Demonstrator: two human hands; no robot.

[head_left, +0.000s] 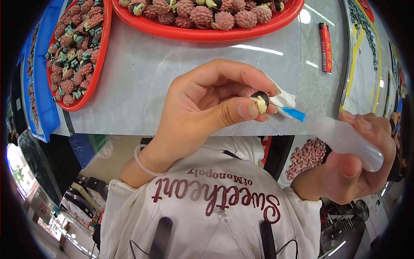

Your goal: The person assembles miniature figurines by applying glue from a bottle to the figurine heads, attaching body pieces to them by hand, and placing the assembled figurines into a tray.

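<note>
Between the thumb and fingers of my left hand (202, 101) is a small figurine (261, 102) with cream and black parts and a bit of pink showing. My fingers hide the rest of it. My right hand (358, 159) is closed round a translucent squeeze bottle (340, 138), which lies tilted with its tip toward the left. The blue needle tip (294, 114) on the bottle points at the figurine. Its thin end reaches the dark part; whether it touches I cannot tell. A crumpled white tissue (285, 101) shows just behind the figurine and the needle.
A red tray (207, 35) of pink bumpy figurines stands at the far side of the grey table (151, 82). Another red tray (98, 73) and a blue crate (47, 108) are at the left. A red lighter (326, 47) lies far right. More pink pieces (307, 157) lie below the table's near edge.
</note>
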